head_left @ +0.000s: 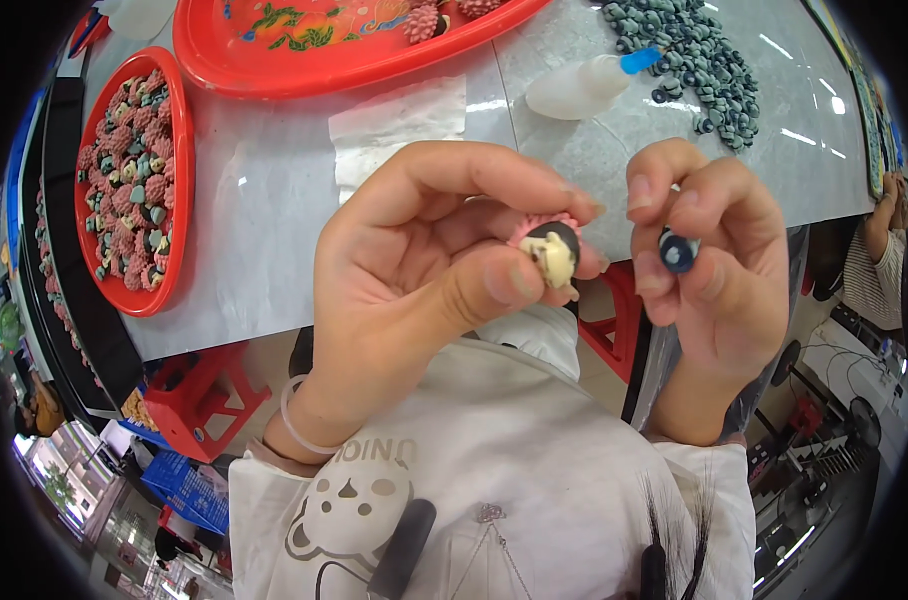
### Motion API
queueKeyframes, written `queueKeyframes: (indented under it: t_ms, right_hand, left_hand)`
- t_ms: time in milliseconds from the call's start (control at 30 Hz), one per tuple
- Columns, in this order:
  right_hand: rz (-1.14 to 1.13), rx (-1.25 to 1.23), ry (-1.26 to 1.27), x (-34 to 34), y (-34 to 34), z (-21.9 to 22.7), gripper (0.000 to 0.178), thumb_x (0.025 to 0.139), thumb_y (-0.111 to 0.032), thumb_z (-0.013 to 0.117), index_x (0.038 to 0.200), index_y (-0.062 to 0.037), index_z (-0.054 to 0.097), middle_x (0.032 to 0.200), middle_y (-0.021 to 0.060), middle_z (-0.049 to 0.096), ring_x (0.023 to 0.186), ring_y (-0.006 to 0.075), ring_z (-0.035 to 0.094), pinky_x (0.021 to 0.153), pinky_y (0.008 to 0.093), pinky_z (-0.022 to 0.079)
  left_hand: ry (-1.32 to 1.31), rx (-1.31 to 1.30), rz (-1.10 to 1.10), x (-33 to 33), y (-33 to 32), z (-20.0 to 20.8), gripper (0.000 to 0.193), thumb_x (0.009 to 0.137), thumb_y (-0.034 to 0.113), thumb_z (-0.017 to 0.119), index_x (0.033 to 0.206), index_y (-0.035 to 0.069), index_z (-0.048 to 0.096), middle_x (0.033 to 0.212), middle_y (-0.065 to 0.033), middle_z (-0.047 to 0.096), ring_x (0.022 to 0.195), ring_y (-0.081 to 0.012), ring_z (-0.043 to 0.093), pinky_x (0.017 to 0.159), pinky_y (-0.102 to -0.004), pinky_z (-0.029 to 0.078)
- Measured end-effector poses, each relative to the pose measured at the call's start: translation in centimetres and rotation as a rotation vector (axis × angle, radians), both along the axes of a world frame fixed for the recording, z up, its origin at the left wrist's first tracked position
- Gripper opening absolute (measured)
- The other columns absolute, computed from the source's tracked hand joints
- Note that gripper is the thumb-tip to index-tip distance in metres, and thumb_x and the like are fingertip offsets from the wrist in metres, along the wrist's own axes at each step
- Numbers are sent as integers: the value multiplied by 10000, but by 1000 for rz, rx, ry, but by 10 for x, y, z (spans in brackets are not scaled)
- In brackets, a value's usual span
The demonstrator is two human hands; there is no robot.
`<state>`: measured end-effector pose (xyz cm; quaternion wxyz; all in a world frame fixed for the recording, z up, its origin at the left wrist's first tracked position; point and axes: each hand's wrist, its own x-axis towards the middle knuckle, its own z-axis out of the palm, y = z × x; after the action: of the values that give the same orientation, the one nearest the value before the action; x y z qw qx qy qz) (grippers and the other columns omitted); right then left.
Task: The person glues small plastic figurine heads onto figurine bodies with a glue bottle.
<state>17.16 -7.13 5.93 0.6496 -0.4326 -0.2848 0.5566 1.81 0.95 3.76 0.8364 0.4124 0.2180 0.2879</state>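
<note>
The left grip (379, 265) pinches a pink-and-cream figurine (554, 255); right of it, the right grip (734, 225) pinches a dark-blue piece (678, 252) (a blue-capped bottle (579, 88) sits beyond the figurine).

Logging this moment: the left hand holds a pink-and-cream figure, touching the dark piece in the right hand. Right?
Not quite: the head view shows a gap between the figure in the left hand and the dark piece in the right hand.

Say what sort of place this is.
Probably a small-parts workshop: a red tray of pink and grey pieces, a heap of blue-grey pieces on the table, a pink-and-cream piece in the left hand, a dark blue piece in the right hand.
</note>
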Motion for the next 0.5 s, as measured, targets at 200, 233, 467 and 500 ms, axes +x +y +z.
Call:
queueKeyframes:
  t_ms: [200,233,467,500]
  right_hand:
    - [-35,266,-625,-7,2,-2,247,696,-52,647,875,19,491,849,190,517,679,177,549,628,234,465]
    - [-36,265,-626,-8,2,-2,247,696,-52,647,875,19,491,849,190,517,679,177,549,628,234,465]
    - [-128,386,-951,-16,5,-2,180,674,48,625,822,13,529,800,182,542,678,200,577,568,241,476]
    - [-166,399,-983,-19,6,-2,168,676,62,618,812,16,530,796,183,544,658,194,581,542,236,481]
  left_hand:
    - [33,21,30,-3,-3,-1,393,737,299,636,941,13,459,889,-109,511,744,-132,533,569,-180,431]
    - [38,35,44,-3,-3,-1,394,737,306,635,935,11,465,867,-100,515,750,-129,530,580,-182,429]
    - [63,47,53,-6,-2,-5,427,680,321,682,892,4,490,799,-75,504,743,-131,534,657,-206,432]
    - [45,139,59,-8,-1,-8,419,671,312,687,877,0,498,792,-75,506,741,-133,535,662,-211,436]
